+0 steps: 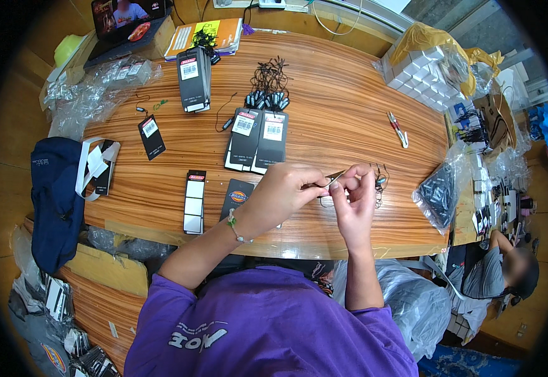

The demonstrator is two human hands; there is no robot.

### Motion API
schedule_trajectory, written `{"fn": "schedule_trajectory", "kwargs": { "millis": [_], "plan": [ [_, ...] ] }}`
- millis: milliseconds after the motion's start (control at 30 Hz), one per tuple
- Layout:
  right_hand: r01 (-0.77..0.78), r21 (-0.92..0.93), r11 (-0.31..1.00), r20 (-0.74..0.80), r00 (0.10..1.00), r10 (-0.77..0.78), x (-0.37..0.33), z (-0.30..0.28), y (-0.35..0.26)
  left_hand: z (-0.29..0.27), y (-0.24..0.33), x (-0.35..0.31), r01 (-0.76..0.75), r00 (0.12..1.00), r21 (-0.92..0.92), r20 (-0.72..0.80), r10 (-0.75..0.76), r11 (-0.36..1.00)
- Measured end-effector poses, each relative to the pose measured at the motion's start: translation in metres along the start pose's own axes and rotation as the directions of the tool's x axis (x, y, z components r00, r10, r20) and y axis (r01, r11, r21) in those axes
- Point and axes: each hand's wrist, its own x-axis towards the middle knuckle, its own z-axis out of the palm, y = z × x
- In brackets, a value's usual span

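Single tag: black rectangular card with white sticker, toward the counter's left edge.
Tag stacks: two dark-grey card piles, black cords bunched beyond.
Left hand: left hand pinching the thin dark piece, blurred, material unclear.
Piece spot: between both hands, above the counter's near edge.
Right hand: right hand, thumb and fingers closed on its other end.
Risk: fingertip pinch may slip; loose black cords alongside could snag a moving finger.
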Motion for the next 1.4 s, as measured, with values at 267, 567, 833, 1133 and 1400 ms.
{"fn": "schedule_trajectory", "kwargs": {
  "millis": [267,567,833,1133,1400],
  "plan": [
    [-0.208,0.201,0.957,0.202,0.965,0.167,0.011,-0.017,-0.001,0.005,-0.004,0.001,-0.204,0.967,0.073,-0.144,0.213,0.976],
    [-0.364,0.498,0.787,0.219,0.931,0.291,0.011,-0.023,-0.006,0.005,-0.005,0.008,-0.496,0.737,0.587,-0.105,0.668,0.64],
    [-0.324,0.294,0.899,0.083,0.946,0.314,0.003,-0.027,0.017,0.014,-0.013,0.01,-0.61,0.698,0.571,0.06,0.714,0.549],
    [0.106,0.753,0.65,-0.084,0.994,-0.064,0.036,-0.031,-0.015,0.012,-0.029,-0.004,-0.406,0.894,0.352,-0.037,0.446,0.844],
    [-0.064,0.489,0.87,-0.08,0.99,0.118,0.018,-0.044,-0.001,-0.105,-0.045,-0.063,0.193,0.97,0.285,-0.198,-0.139,0.939]
  ]
}}
